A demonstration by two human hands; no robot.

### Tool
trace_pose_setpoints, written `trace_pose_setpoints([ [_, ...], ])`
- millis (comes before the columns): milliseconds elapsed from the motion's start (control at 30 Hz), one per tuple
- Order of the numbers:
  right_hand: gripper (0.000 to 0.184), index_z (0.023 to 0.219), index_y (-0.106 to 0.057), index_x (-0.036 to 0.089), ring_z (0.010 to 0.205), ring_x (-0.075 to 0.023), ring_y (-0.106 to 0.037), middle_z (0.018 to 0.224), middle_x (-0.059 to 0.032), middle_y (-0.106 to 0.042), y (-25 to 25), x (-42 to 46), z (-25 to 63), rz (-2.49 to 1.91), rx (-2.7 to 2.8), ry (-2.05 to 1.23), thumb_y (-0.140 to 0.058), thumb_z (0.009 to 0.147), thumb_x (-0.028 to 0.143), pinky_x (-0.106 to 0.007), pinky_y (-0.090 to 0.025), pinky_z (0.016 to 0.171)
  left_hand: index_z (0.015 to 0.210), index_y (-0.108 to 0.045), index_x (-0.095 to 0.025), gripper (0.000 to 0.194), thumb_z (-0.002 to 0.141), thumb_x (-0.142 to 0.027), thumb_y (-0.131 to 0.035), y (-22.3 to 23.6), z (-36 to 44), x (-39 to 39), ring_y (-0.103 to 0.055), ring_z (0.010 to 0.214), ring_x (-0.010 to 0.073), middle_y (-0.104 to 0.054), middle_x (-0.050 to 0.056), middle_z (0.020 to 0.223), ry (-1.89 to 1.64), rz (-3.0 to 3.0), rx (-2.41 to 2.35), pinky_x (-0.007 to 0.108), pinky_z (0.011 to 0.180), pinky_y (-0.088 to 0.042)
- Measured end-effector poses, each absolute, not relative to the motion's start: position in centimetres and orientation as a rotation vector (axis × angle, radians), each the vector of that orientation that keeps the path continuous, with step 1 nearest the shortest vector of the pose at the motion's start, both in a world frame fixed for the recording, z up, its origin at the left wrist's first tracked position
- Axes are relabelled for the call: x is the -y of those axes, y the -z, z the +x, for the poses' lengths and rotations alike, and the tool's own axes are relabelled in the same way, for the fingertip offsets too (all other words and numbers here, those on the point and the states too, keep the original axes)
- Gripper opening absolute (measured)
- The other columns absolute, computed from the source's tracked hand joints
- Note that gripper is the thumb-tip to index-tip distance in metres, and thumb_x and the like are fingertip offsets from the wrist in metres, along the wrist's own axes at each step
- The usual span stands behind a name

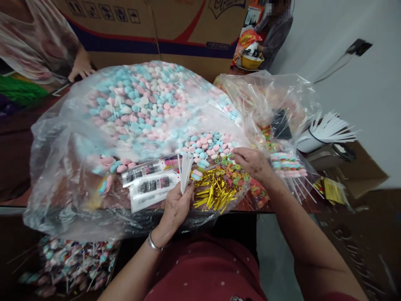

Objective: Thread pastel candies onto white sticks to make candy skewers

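My left hand (178, 204) is closed round a bunch of thin white sticks (185, 169) pointing up. Just right of their upper part sit pink and blue marshmallows (197, 174); whether they are on a stick I cannot tell. My right hand (252, 162) reaches to where loose marshmallows (208, 144) meet small ring-shaped gummies (234, 172). Its fingers are pinched together, and what is between them is hidden. Gold twist ties (216, 190) lie spread between my hands. Left of the sticks lie white printed packets (153, 188).
A big clear bag of marshmallows (140, 100) covers the table's left. At right are finished candy skewers (288, 164), a container of white sticks (328, 129) and another clear bag (282, 92). A box of wrapped candies (78, 263) sits below. Other people stand behind, near a large carton (156, 33).
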State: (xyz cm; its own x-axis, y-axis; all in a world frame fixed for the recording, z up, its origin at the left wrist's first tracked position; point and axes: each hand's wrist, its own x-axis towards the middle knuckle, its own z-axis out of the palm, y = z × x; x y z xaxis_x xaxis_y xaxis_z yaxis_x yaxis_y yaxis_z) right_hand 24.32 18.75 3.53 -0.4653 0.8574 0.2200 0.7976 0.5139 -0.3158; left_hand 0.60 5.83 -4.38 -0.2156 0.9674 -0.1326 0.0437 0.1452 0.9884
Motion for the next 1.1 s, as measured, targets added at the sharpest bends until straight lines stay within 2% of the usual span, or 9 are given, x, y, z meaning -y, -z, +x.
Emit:
trace_pose_setpoints([
  [167, 0.02, 0.087, -0.069, 0.016, 0.087, -0.0214, -0.059, 0.088, -0.0088, -0.068, -2.4, -18.2, 23.6, -1.292, 2.804, 0.09, -0.05, 0.094, 0.017, -0.031, -0.043, 0.078, 0.076, -0.061, -0.018, 0.025, 0.085, -0.041, -0.057, 4.2, 0.6, -5.9, -0.045, 0.05, 0.012, -0.05, -0.005, 0.053, -1.215, 1.006, -1.469, 0.023, 0.048, -0.036],
  [300, 0.013, 0.093, -0.068, 0.017, 0.09, -0.0234, -0.055, 0.094, -0.0103, -0.065, -2.1, -17.5, 22.3, -1.21, 2.938, 0.33, -0.055, 0.092, 0.016, -0.033, -0.039, 0.077, 0.078, -0.061, -0.018, 0.027, 0.084, -0.044, -0.057, 4.2, 0.7, -5.9, -0.045, 0.049, 0.012, -0.051, -0.005, 0.053, -1.218, 0.99, -1.46, 0.024, 0.049, -0.037],
  [533, 0.014, 0.089, -0.067, 0.017, 0.085, -0.0215, -0.056, 0.091, -0.0099, -0.065, -2.1, -17.4, 21.4, -1.213, 2.98, 0.234, -0.054, 0.092, 0.013, -0.031, -0.037, 0.073, 0.081, -0.063, -0.018, 0.027, 0.083, -0.044, -0.057, 3.9, 0.7, -5.9, -0.044, 0.048, 0.0122, -0.05, -0.006, 0.052, -1.211, 0.981, -1.462, 0.024, 0.048, -0.037],
  [633, 0.015, 0.085, -0.065, 0.017, 0.081, -0.0186, -0.057, 0.09, -0.0083, -0.065, -1.9, -18.0, 21.6, -1.284, 2.806, -0.02, -0.051, 0.092, 0.015, -0.029, -0.039, 0.072, 0.08, -0.063, -0.017, 0.027, 0.083, -0.043, -0.057, 4.1, 0.6, -5.8, -0.044, 0.049, 0.0119, -0.05, -0.005, 0.052, -1.198, 1.01, -1.46, 0.024, 0.048, -0.036],
  [733, 0.011, 0.079, -0.062, 0.018, 0.073, -0.015, -0.057, 0.08, -0.0023, -0.066, -1.9, -18.6, 21.8, -1.347, 2.46, -0.505, -0.055, 0.087, 0.02, -0.026, -0.041, 0.068, 0.078, -0.064, -0.017, 0.028, 0.085, -0.043, -0.057, 4.6, 0.4, -5.8, -0.043, 0.05, 0.0115, -0.051, -0.004, 0.054, -1.187, 1.057, -1.45, 0.023, 0.049, -0.035],
  [800, 0.008, 0.078, -0.06, 0.019, 0.063, -0.0125, -0.056, 0.072, 0.001, -0.065, -1.9, -18.9, 21.6, -1.375, 2.159, -0.885, -0.057, 0.082, 0.025, -0.025, -0.042, 0.06, 0.076, -0.063, -0.017, 0.029, 0.087, -0.043, -0.056, 4.7, 0.4, -5.7, -0.043, 0.051, 0.0111, -0.051, -0.004, 0.055, -1.179, 1.084, -1.436, 0.023, 0.05, -0.035],
  [900, 0.017, 0.079, -0.059, 0.019, 0.048, -0.0091, -0.052, 0.064, 0.0023, -0.066, -1.8, -18.8, 21.0, -1.361, 1.742, -1.325, -0.065, 0.075, 0.034, -0.022, -0.039, 0.046, 0.077, -0.063, -0.017, 0.028, 0.088, -0.041, -0.055, 4.4, 0.4, -5.8, -0.043, 0.051, 0.0111, -0.051, -0.004, 0.056, -1.152, 1.121, -1.423, 0.023, 0.051, -0.036],
  [967, 0.024, 0.077, -0.058, 0.018, 0.043, -0.0074, -0.051, 0.061, 0.003, -0.065, -1.6, -18.5, 20.6, -1.316, 1.582, -1.462, -0.072, 0.07, 0.037, -0.02, -0.038, 0.041, 0.081, -0.064, -0.017, 0.026, 0.088, -0.04, -0.054, 3.9, 0.4, -5.8, -0.044, 0.051, 0.0115, -0.05, -0.005, 0.055, -1.128, 1.148, -1.43, 0.023, 0.051, -0.036],
  [1100, 0.031, 0.077, -0.06, 0.017, 0.047, -0.0082, -0.057, 0.059, 0.0027, -0.065, -1.7, -17.9, 20.1, -1.195, 1.451, -1.608, -0.08, 0.066, 0.038, -0.019, -0.045, 0.042, 0.083, -0.065, -0.017, 0.026, 0.087, -0.04, -0.054, 3.3, 0.5, -5.9, -0.045, 0.052, 0.012, -0.05, -0.005, 0.055, -1.097, 1.176, -1.459, 0.023, 0.052, -0.036],
])
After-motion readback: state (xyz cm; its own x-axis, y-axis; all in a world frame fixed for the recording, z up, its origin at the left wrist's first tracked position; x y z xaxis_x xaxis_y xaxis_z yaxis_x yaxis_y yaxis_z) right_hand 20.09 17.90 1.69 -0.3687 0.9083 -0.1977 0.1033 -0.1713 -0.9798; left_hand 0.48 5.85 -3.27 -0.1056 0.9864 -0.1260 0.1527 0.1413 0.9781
